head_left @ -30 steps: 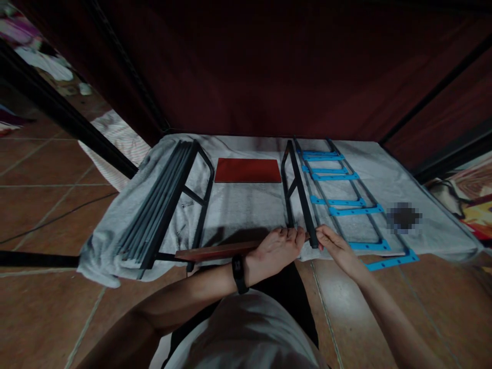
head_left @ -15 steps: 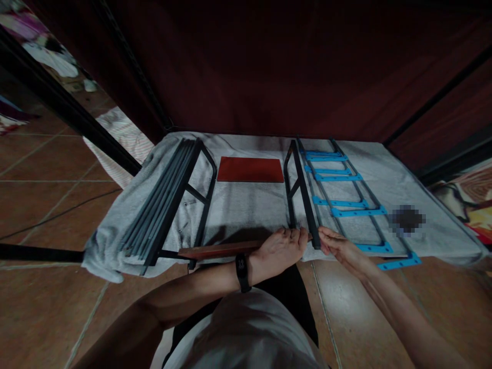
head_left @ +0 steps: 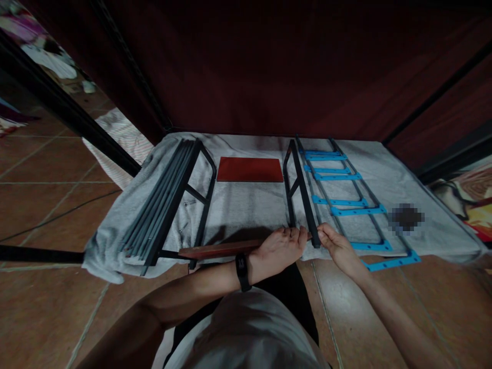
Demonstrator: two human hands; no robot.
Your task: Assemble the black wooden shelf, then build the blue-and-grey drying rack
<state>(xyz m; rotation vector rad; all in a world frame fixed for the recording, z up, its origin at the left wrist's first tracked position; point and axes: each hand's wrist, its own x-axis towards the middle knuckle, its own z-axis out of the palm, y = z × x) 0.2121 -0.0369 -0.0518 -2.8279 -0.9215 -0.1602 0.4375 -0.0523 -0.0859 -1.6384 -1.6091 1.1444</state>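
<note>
My left hand (head_left: 283, 247), with a dark band on its wrist, is closed over the right end of a reddish-brown board (head_left: 217, 250). The board spans the near ends of two black metal frames; its left end lies by the left frame (head_left: 172, 215). Against the outer side of the right frame (head_left: 304, 197), near its lower end, the thumb and fingers of my right hand (head_left: 337, 249) are pinched together. Whatever they hold is too small to make out. Farther back, a second orange-red board (head_left: 249, 169) lies flat between the frames.
Several grey tubes (head_left: 159, 195) lie along the left frame. Right of the other frame are blue brackets (head_left: 359, 211) joined with dark rods. Small metal pieces (head_left: 189, 203) rest on the grey cloth (head_left: 423, 174). A dark red curtain (head_left: 269, 66) hangs behind.
My right hand has turned slightly, with its fingers drawn closer together at the right frame's lower end. The left hand and the board stay almost still.
</note>
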